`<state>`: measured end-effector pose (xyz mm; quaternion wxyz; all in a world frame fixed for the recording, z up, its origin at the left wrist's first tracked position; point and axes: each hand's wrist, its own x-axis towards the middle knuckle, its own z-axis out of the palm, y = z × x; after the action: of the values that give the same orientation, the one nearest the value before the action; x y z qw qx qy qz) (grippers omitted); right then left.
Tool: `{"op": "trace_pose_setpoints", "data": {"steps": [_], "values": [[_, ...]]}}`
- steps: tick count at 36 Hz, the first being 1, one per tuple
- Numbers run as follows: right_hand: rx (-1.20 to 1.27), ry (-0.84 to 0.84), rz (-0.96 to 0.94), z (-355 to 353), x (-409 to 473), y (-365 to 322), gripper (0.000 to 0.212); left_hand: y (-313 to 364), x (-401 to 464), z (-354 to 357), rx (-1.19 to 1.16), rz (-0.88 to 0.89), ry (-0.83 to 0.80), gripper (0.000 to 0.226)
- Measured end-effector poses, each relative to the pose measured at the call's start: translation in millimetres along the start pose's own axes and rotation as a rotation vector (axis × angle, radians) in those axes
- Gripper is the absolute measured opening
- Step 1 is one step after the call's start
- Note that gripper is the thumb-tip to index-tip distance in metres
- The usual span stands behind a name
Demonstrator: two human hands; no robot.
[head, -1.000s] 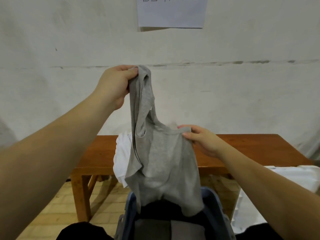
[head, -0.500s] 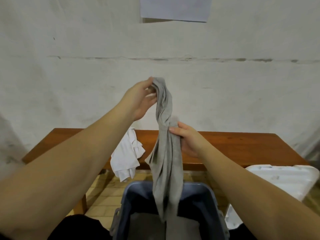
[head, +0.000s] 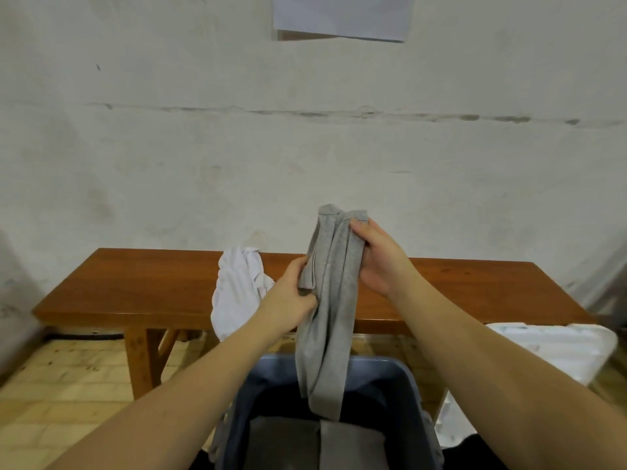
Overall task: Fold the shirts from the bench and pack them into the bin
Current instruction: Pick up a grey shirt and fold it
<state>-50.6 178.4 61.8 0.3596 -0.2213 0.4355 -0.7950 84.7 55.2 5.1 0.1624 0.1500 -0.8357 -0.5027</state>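
A grey shirt (head: 330,300) hangs in a long narrow bunch above the blue-grey bin (head: 407,395). My right hand (head: 376,262) grips its top end, thumb over the cloth. Lower down, my left hand (head: 293,300) pinches its left edge. The shirt's bottom end dangles inside the bin, over folded grey clothes (head: 315,446) lying on the bin's floor. A crumpled white shirt (head: 237,290) lies on the brown wooden bench (head: 135,286), partly drooping over its front edge.
The bench stands against a white wall (head: 305,147) with a paper sheet (head: 342,15) taped up high. A white lid-like object (head: 549,354) sits to the right of the bin. The floor (head: 61,385) is yellowish tile.
My left hand dropped from the shirt's top to its left edge lower down. My right hand rose to hold the top end. The shirt hangs lower, its end in the bin.
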Motion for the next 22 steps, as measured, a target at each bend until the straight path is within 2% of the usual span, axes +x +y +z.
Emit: {"op": "trace_pose_setpoints", "data": {"steps": [4,8,14,19,22], "values": [[0.023,0.033,0.001,3.4,0.5,-4.9,0.047,3.4,0.1,5.8,-0.014,0.051,0.188,0.039],[0.04,0.037,-0.013,5.6,-2.3,-11.5,0.043,3.4,0.5,5.7,-0.042,0.086,0.31,0.015],[-0.012,0.057,-0.016,-8.1,-1.2,-20.2,0.041,10.9,4.7,-7.6,-0.199,-0.028,0.306,0.02],[-0.138,0.101,0.023,-33.8,3.5,-27.8,0.038,21.6,15.9,-44.1,-0.491,-0.14,0.23,0.021],[-0.247,0.134,0.066,-50.7,2.9,-32.7,0.034,23.9,22.5,-66.5,-0.508,-0.159,0.256,0.019]]}}
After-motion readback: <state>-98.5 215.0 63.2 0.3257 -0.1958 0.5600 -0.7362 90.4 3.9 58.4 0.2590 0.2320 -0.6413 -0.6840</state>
